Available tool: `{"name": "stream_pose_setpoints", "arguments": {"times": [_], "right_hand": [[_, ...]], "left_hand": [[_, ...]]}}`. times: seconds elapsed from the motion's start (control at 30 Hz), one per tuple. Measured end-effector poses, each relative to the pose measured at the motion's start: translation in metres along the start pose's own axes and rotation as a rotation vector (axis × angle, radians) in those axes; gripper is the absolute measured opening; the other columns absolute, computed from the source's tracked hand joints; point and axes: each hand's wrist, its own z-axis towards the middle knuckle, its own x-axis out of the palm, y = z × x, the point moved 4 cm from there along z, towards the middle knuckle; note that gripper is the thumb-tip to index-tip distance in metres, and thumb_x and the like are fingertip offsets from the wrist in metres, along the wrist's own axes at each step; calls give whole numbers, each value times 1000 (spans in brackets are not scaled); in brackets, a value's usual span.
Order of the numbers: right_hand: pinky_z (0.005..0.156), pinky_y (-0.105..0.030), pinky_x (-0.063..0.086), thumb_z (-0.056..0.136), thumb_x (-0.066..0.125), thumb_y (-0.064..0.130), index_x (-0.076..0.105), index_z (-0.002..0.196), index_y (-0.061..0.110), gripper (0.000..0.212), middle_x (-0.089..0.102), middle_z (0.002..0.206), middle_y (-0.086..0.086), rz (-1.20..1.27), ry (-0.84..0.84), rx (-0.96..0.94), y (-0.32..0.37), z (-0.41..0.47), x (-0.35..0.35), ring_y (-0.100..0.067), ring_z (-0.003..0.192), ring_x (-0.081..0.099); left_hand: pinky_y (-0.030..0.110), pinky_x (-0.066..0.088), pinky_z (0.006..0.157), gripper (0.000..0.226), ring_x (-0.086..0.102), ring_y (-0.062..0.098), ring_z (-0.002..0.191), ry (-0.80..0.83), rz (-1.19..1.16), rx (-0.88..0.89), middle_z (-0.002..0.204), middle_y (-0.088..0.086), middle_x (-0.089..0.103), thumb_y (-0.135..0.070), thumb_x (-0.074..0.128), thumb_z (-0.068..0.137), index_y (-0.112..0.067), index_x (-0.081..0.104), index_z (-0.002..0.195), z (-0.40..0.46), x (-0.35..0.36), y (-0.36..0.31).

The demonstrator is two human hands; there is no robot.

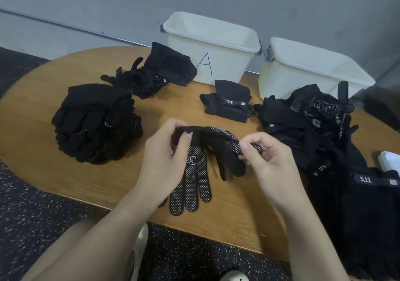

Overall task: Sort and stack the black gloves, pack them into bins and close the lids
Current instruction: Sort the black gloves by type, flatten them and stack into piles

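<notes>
My left hand (164, 157) and my right hand (268, 161) hold a black glove with white grip dots (218, 138) between them just above the table, each pinching one end. Under it a second dotted glove (191, 183) lies flat, fingers toward me. A neat stack of black gloves (95, 120) sits at the left. A looser heap (151, 75) lies at the back left beside bin A. A small folded pile (229, 105) lies in the middle. A big unsorted heap (313, 125) spreads over the right side. Two white bins stand open at the back: bin A (216, 49) and a second bin (313, 71).
The round wooden table (43, 151) stands against a grey wall. More black gloves with 5.11 labels (368, 205) hang over the table's right front edge. A white object (389, 159) peeks in at the far right. Dark speckled floor and light shoes show below.
</notes>
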Motion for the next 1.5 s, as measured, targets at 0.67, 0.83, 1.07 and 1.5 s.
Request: {"name": "stream_pose_setpoints", "arguments": {"times": [0.67,0.83,1.07,1.5], "right_hand": [[85,-32,53,99,67,22,74,104,24,8,68,100,3,-95,47,-184,26,11,31,-16,99,65],[76,-44,59,101,65,17,73,90,11,15,72,87,-4,45,3,-161,42,5,24,-23,86,69],[70,-27,55,100,65,15,73,84,15,18,72,79,4,148,32,-122,55,-15,29,-10,77,67],[66,-60,51,101,63,29,65,91,-3,33,66,85,-36,219,164,34,38,-18,74,-42,69,61]], "left_hand": [[27,61,73,10,74,13,90,82,-445,-6,95,-3,77,-10,69,97,-10,73,106,7,6,-22],[37,61,84,23,76,24,99,249,-613,-155,104,8,79,-18,61,102,-6,69,119,5,1,-26],[23,55,59,17,71,15,64,293,-562,-170,78,7,77,-9,60,102,0,74,104,-17,-33,-28],[32,50,49,12,66,19,56,112,-323,-203,72,6,76,-15,67,99,-13,77,92,-16,-67,-2]]}}
